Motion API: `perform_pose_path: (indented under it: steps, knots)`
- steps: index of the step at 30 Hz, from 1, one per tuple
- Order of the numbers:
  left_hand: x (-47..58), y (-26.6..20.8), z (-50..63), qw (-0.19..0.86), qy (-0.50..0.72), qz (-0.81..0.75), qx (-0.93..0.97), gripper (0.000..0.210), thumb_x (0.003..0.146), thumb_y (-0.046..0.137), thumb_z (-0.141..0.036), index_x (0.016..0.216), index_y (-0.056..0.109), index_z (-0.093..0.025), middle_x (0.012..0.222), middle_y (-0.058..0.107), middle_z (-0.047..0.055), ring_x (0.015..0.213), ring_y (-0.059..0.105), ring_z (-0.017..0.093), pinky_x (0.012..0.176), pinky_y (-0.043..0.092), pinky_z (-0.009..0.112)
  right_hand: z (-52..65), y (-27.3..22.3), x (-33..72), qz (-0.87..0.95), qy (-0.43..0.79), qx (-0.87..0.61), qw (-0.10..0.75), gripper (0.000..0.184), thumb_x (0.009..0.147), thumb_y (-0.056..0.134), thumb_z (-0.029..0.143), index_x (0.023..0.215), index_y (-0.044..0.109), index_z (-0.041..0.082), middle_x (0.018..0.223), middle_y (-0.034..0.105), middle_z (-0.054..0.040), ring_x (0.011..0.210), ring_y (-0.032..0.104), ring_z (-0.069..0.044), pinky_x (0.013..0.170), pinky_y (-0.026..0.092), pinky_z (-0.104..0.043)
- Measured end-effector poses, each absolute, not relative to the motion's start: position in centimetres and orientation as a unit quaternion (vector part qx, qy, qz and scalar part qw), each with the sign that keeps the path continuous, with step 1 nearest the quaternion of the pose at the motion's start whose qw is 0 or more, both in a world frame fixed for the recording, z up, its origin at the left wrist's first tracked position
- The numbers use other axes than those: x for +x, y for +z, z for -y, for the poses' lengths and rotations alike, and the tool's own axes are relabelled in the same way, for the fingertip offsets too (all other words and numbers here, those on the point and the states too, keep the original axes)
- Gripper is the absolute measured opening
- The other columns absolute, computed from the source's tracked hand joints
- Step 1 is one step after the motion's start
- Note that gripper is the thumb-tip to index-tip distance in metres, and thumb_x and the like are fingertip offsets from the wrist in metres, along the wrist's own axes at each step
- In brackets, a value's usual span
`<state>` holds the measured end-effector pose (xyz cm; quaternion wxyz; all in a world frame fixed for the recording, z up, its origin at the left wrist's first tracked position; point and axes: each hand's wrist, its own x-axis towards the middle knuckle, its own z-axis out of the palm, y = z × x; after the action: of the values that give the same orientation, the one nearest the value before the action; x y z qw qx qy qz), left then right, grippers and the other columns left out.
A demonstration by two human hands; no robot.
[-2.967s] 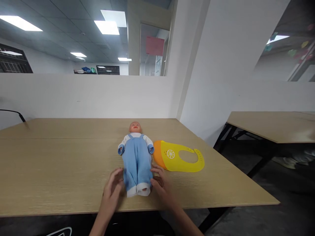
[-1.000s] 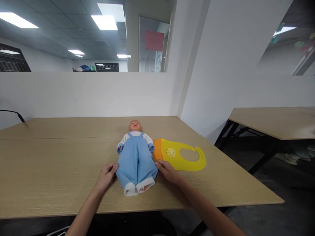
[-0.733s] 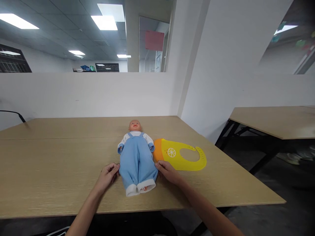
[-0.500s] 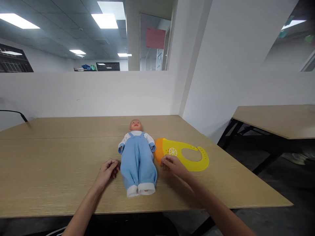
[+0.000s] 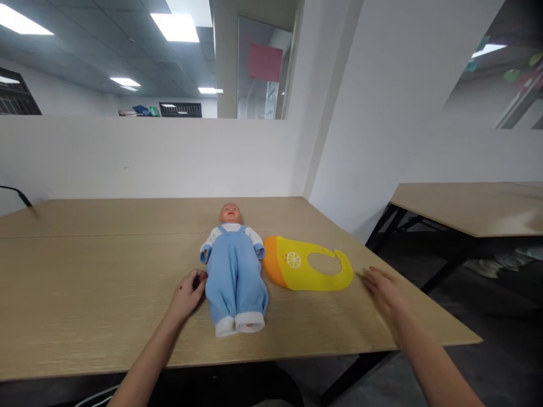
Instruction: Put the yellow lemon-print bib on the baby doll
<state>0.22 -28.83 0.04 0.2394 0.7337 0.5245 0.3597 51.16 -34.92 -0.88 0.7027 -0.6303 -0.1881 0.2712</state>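
Observation:
On its back lies a baby doll [image 5: 235,265] in blue overalls and a white top with blue cuffs, head away from me. My left hand [image 5: 189,291] rests on the table at the doll's left-hand side, fingertips at the overalls. Its fingers are loosely curled, with a gap between thumb and forefinger. To the doll's right a yellow and orange bib [image 5: 305,271] with a white citrus-slice print lies flat, neck opening pointing right. Just beyond the bib's right end, my right hand [image 5: 384,288] is over the table, slightly blurred, fingers extended and holding nothing.
The wooden table [image 5: 106,299] meets a low white wall [image 5: 169,158] at its far edge. Its right edge slants toward me. A second table [image 5: 475,209] with black legs stands across a gap at the right. A thin black cable [image 5: 19,195] appears at far left.
My right hand has moved right, from the bib's orange end to past its neck end. My left hand has come closer to the doll's side. The view has shifted slightly right.

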Motion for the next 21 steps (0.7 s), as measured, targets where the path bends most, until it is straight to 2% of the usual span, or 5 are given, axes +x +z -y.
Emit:
perform_pose_path:
  steps: [2,5,11,17,21]
  knots:
    - [0.2,-0.1,28.8,0.231,0.366,-0.528,0.73,0.02,0.083,0.037,-0.033,0.083,0.053,-0.021,0.083,0.064,0.003,0.079,0.058,0.018,0.077,0.044,0.031,36.1,-1.1,50.0,0.146,0.348,-0.566,0.733,0.015,0.064,0.059,0.008,0.075,0.058,0.018,0.073,0.063,-0.0028,0.068,0.064,-0.012,0.067,0.056,-0.019]
    - [0.1,-0.3,28.6,0.223,0.378,-0.525,0.729,0.02,0.083,0.033,-0.03,0.083,0.052,-0.022,0.082,0.063,0.003,0.078,0.058,0.018,0.077,0.044,0.032,37.1,-0.8,47.9,0.109,0.411,-0.536,0.73,0.013,0.068,0.053,0.004,0.07,0.054,0.017,0.072,0.064,-0.0072,0.072,0.067,-0.016,0.068,0.059,-0.022]
    - [0.1,-0.2,28.7,0.219,0.372,-0.529,0.731,0.018,0.08,0.035,-0.026,0.082,0.053,-0.021,0.081,0.064,0.003,0.077,0.058,0.018,0.075,0.045,0.032,37.2,-0.3,46.2,0.1,0.467,-0.534,0.698,0.015,0.075,0.047,0.001,0.079,0.055,0.012,0.078,0.067,-0.013,0.072,0.069,-0.019,0.066,0.06,-0.025]
    - [-0.1,-0.8,28.5,0.216,0.372,-0.529,0.732,0.016,0.079,0.038,-0.024,0.082,0.053,-0.021,0.084,0.064,0.003,0.08,0.058,0.018,0.077,0.043,0.031,33.9,-1.0,44.2,0.157,0.456,-0.538,0.692,0.018,0.072,0.06,0.002,0.086,0.059,0.012,0.077,0.069,-0.0059,0.064,0.067,-0.014,0.059,0.06,-0.021]
    - [-0.1,-0.4,29.1,0.225,0.379,-0.521,0.731,0.018,0.082,0.038,-0.028,0.081,0.053,-0.021,0.082,0.064,0.003,0.079,0.057,0.018,0.077,0.042,0.031,31.5,-0.6,41.5,0.166,0.457,-0.516,0.705,0.021,0.069,0.064,0.003,0.087,0.061,0.014,0.078,0.07,-0.0053,0.067,0.068,-0.016,0.063,0.06,-0.023]
